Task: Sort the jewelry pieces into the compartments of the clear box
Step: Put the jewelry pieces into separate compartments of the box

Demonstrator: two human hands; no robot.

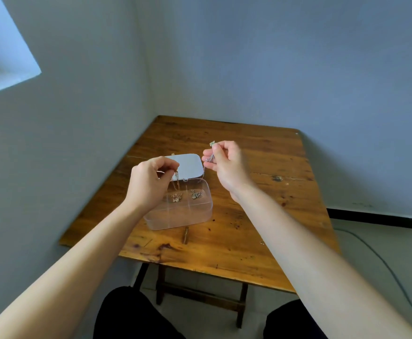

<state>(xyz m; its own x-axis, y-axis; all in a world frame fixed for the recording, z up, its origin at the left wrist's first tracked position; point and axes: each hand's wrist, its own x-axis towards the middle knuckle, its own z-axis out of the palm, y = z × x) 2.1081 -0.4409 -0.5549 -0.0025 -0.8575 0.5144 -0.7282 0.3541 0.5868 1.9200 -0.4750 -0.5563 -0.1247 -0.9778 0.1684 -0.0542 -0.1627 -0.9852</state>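
**Dangling two chains over the open box**

Head view, the only one we have. The left hand (pixel 151 183) is up over the clear box (pixel 201 212), fingers curled and pinched shut on a thin gold-toned chain (pixel 176 181) that hangs straight down toward the rear left compartment. The right hand (pixel 224 160) is raised just right of the lid (pixel 187 166), thumb and forefinger closed on a silvery chain (pixel 211 157), with a small charm (pixel 212 143) poking up above the fingertips.

Where is the rest? Two little heaps already sit in the box: one cluster (pixel 176 196) in the rear left cell, another cluster (pixel 195 194) in the rear right. The near cells look empty, though the clear walls make that hard to call.

Handling, by my reading: these chains are feather-light, limp and quick to tangle, so they swing and snag rather than drop cleanly. Best held as they are, pinched near one end and let down link by link so they coil. The charm is the only stiff part and the natural grip point.

Room to move looks generous. The wooden table (pixel 261 228) is open to the right of the box and in front of it, and the lid lies flat behind, out of the way. The low dividers are the thing to watch; a trailing chain could drape across two cells. The table's near edge sits not far in front of the box.
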